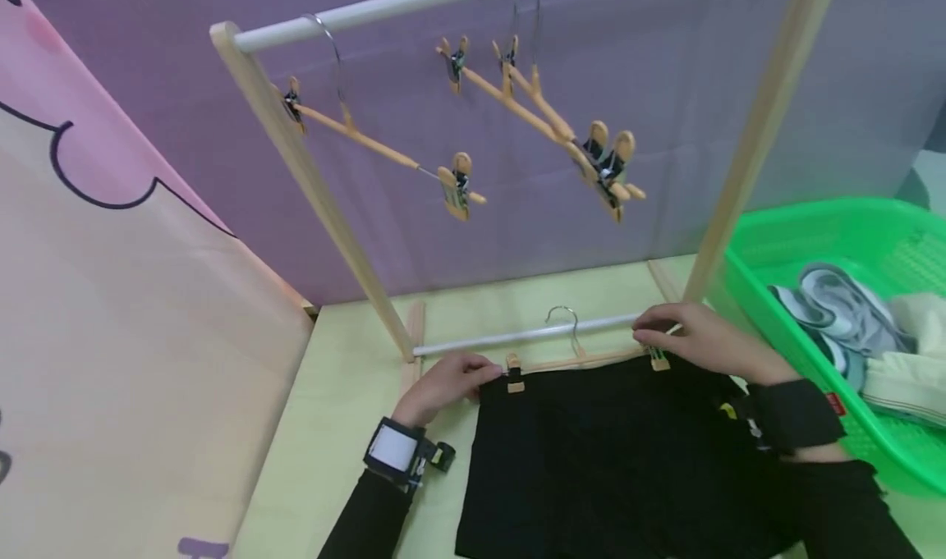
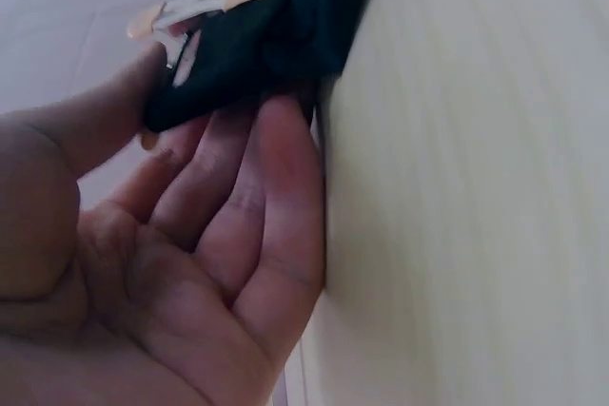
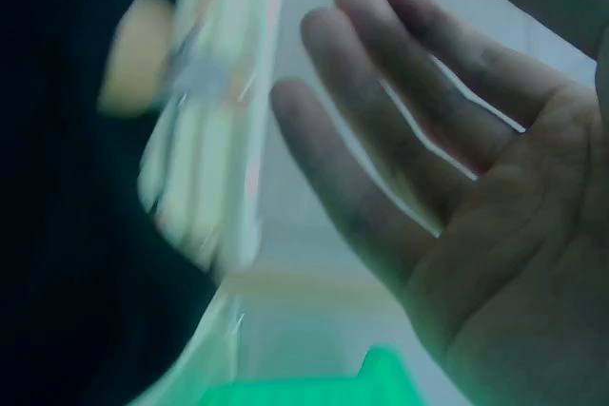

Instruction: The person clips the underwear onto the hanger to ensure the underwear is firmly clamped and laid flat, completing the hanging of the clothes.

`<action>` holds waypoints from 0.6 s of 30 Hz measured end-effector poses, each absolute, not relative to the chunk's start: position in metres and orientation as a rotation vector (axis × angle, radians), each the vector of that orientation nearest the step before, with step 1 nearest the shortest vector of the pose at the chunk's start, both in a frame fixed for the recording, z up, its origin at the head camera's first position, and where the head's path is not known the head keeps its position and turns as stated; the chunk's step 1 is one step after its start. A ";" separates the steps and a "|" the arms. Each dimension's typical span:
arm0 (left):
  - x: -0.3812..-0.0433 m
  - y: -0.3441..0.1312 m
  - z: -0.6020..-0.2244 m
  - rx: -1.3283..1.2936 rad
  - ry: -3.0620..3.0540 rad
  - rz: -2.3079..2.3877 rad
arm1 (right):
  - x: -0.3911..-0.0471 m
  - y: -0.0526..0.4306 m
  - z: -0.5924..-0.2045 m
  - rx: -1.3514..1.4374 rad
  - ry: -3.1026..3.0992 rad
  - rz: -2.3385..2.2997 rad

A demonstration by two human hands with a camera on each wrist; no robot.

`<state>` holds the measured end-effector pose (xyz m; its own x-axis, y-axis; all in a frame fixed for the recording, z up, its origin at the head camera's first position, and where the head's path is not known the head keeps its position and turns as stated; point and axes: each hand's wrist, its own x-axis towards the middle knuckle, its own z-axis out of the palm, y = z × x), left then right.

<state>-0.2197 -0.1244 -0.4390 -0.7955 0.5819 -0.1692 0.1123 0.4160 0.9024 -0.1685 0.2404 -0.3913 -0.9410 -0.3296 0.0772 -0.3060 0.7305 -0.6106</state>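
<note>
A black garment [image 1: 591,460], perhaps a skirt or shorts, lies spread on the pale tabletop. Its top edge is held by two clips of a wooden clip hanger [image 1: 547,365], whose metal hook points away. My left hand [image 1: 447,382] pinches the garment's upper left corner beside the left clip [image 1: 515,376]. In the left wrist view, the thumb is above the black cloth [image 2: 228,73] and the fingers are beneath it. My right hand [image 1: 691,337] hovers by the right clip [image 1: 658,357]. The right wrist view shows its fingers [image 3: 352,168] extended and apart from the blurred clip [image 3: 138,54].
A wooden rack with a white top rail [image 1: 399,5] stands behind, several clips dangling from its hangers [image 1: 362,139]. Its lower white bar [image 1: 502,339] runs just beyond the garment. To the right, a green basket [image 1: 783,218] contains folded clothes [image 1: 850,313]. A purple backdrop hangs behind.
</note>
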 end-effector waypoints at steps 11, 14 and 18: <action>-0.216 -0.119 -0.441 0.474 2.670 1.111 | -0.176 0.256 -0.416 -0.507 2.841 -0.982; -0.214 -0.117 -0.439 0.445 2.725 1.073 | -0.177 0.257 -0.420 -0.504 2.798 -1.025; -0.214 -0.113 -0.439 0.432 2.733 1.059 | -0.174 0.258 -0.424 -0.459 2.763 -1.082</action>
<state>-0.2136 -0.1132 -0.4386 -0.9417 0.3309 -0.0610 0.2035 0.7044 0.6800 -0.1742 0.2585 -0.4236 -0.9439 -0.3297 -0.0181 -0.2298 0.6952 -0.6811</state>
